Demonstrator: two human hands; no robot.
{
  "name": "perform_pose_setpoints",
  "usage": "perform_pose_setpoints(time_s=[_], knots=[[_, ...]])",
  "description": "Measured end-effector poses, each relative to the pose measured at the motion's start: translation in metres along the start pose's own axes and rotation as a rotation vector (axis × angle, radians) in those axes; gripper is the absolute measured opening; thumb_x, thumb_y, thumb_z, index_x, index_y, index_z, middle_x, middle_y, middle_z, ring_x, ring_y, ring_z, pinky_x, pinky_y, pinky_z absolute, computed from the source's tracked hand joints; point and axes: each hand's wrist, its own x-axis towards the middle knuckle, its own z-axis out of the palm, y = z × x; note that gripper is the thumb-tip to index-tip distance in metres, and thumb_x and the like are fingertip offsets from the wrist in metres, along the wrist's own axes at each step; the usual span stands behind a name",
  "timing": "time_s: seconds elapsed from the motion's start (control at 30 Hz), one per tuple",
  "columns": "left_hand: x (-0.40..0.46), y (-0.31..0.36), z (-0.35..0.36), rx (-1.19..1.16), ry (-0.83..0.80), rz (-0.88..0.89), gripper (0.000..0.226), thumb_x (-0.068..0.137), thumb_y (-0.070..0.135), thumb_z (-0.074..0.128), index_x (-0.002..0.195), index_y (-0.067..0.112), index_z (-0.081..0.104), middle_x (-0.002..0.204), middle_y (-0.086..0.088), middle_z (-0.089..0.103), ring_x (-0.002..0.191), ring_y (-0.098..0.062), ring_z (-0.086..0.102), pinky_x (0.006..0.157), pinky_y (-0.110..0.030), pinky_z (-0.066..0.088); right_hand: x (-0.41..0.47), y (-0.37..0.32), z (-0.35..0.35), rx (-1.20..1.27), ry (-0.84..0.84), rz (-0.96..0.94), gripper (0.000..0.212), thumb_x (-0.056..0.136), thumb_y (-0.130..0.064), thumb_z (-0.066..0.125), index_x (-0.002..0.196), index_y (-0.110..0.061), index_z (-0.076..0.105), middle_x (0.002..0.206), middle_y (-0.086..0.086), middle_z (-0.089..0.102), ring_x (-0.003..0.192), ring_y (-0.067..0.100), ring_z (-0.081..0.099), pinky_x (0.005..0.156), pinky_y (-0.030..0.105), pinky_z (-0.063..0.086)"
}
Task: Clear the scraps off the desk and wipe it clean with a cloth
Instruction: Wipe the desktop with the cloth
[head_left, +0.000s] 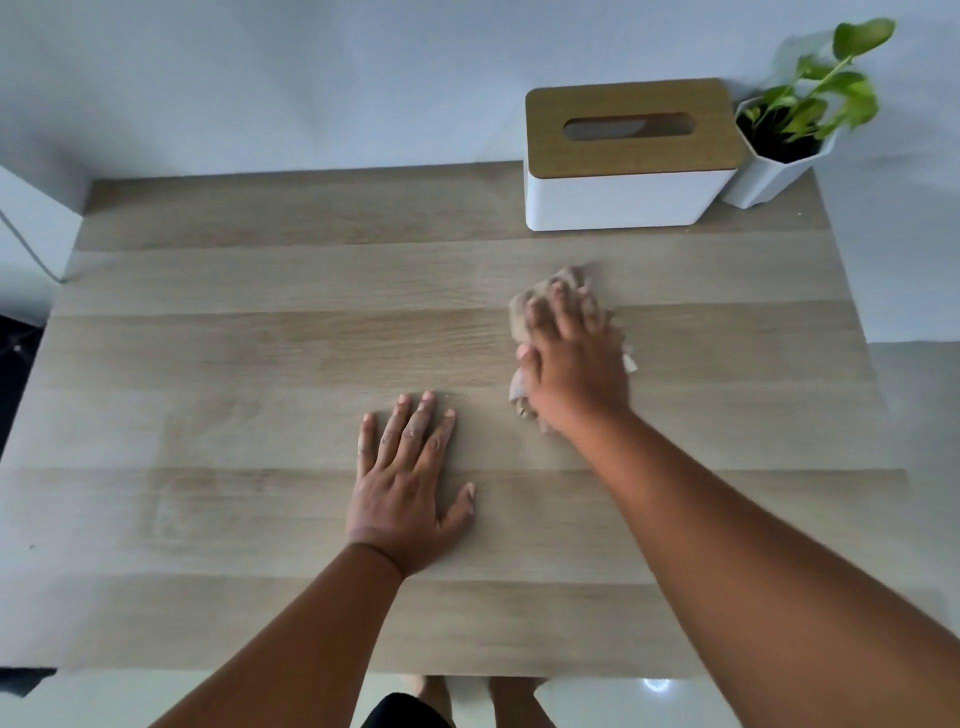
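On the light wood-grain surface (260, 364), right of centre, the right hand (574, 364) lies palm-down over a crumpled beige cloth (519, 317), fingers spread and bent over the bunched fabric, pressing it to the wood; the cloth shows past the fingertips, at the thumb side and under the wrist, and this part of the view is a little blurred. Nearer the front edge, the left hand (410, 488) rests flat on the bare wood with fingers straight and slightly apart, thumb out to the side, holding nothing. Behind the cloth, well apart from it, a white tissue box (623, 200) with a wooden lid and an oval slot stands near the back edge; no tissue can be seen in the slot, and no brand, label or writing can be read on it or anywhere else. Just beside the box at the back right corner is a white faceted pot (769, 176) with a green leafy plant (831, 88). Open wood runs wide across the left half and along the front. A pale wall (311, 78) runs along the back edge, a white cable (31, 249) hangs at the left, and glossy floor (909, 467) shows past the right and front edges, where the person's bare feet (436, 696) stand.
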Motion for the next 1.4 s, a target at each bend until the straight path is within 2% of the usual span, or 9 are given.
perform_pose_setpoints(time_s=[0.17,0.37,0.5,0.7,0.83,0.97,1.1,1.27,1.4], knots=[[0.001,0.0,-0.001,0.003,-0.003,0.006,0.085,0.089,0.061,0.053,0.161,0.02,0.032,0.172,-0.004,0.018,0.16,-0.026,0.007,0.124,-0.064,0.016,-0.059,0.016,0.011,-0.061,-0.028,-0.318,0.057,0.099,-0.045,0.045,0.153,-0.025,0.046,0.168,0.003,0.029,0.155,0.032,0.023,0.124,0.056,0.019],[0.001,-0.002,0.001,-0.006,0.006,0.013,0.085,0.089,0.061,0.052,0.16,0.018,0.034,0.172,-0.005,0.018,0.16,-0.028,0.008,0.123,-0.065,0.017,-0.046,0.114,-0.014,-0.049,0.06,0.212,0.062,0.097,-0.046,0.034,0.154,-0.021,0.043,0.168,0.008,0.026,0.149,0.04,0.029,0.12,0.06,0.024],[0.001,0.0,-0.001,-0.004,-0.018,0.003,0.085,0.089,0.061,0.054,0.16,0.018,0.034,0.172,-0.005,0.017,0.16,-0.028,0.007,0.124,-0.064,0.016,0.006,0.087,-0.016,-0.023,0.099,0.344,0.062,0.098,-0.044,0.033,0.154,-0.018,0.04,0.167,0.014,0.026,0.151,0.042,0.023,0.119,0.063,0.023],[0.001,0.0,-0.001,-0.002,-0.025,0.001,0.085,0.088,0.061,0.053,0.16,0.019,0.033,0.173,-0.004,0.016,0.16,-0.027,0.007,0.123,-0.065,0.017,0.036,-0.014,0.005,-0.007,0.054,0.016,0.058,0.1,-0.042,0.041,0.155,-0.024,0.038,0.169,0.01,0.021,0.154,0.04,0.018,0.123,0.058,0.018],[0.0,-0.002,0.0,-0.005,-0.021,0.01,0.086,0.088,0.061,0.054,0.16,0.019,0.033,0.172,-0.005,0.016,0.16,-0.028,0.008,0.123,-0.065,0.018,-0.018,-0.009,0.018,-0.064,0.021,-0.241,0.057,0.102,-0.047,0.038,0.154,-0.024,0.042,0.167,0.005,0.029,0.154,0.035,0.025,0.123,0.056,0.022],[0.001,-0.002,-0.001,-0.007,-0.026,0.011,0.086,0.089,0.062,0.054,0.16,0.018,0.033,0.172,-0.006,0.017,0.16,-0.028,0.007,0.122,-0.065,0.018,-0.047,0.059,0.004,-0.088,0.112,-0.015,0.06,0.095,-0.056,0.047,0.148,-0.029,0.052,0.16,0.006,0.042,0.138,0.038,0.043,0.113,0.053,0.035],[0.001,-0.001,-0.002,-0.009,-0.034,0.006,0.086,0.089,0.062,0.054,0.161,0.018,0.033,0.172,-0.006,0.017,0.16,-0.028,0.007,0.122,-0.065,0.019,-0.013,0.082,-0.014,-0.147,0.077,0.219,0.07,0.092,-0.067,0.038,0.15,-0.03,0.047,0.161,0.01,0.037,0.135,0.042,0.04,0.111,0.054,0.034],[0.001,0.0,-0.002,-0.014,-0.026,0.005,0.086,0.089,0.061,0.054,0.16,0.018,0.034,0.172,-0.006,0.017,0.16,-0.028,0.007,0.123,-0.065,0.018,0.045,0.015,-0.007,-0.099,0.131,0.213,0.064,0.095,-0.06,0.038,0.148,-0.026,0.045,0.161,0.01,0.034,0.134,0.042,0.038,0.111,0.055,0.031],[0.0,-0.002,0.003,-0.003,-0.023,0.003,0.087,0.087,0.062,0.054,0.16,0.019,0.034,0.172,-0.005,0.016,0.16,-0.028,0.006,0.123,-0.066,0.017,0.06,-0.067,0.004,-0.065,0.079,0.019,0.061,0.097,-0.053,0.038,0.151,-0.025,0.043,0.162,0.008,0.033,0.138,0.041,0.037,0.114,0.055,0.029]])
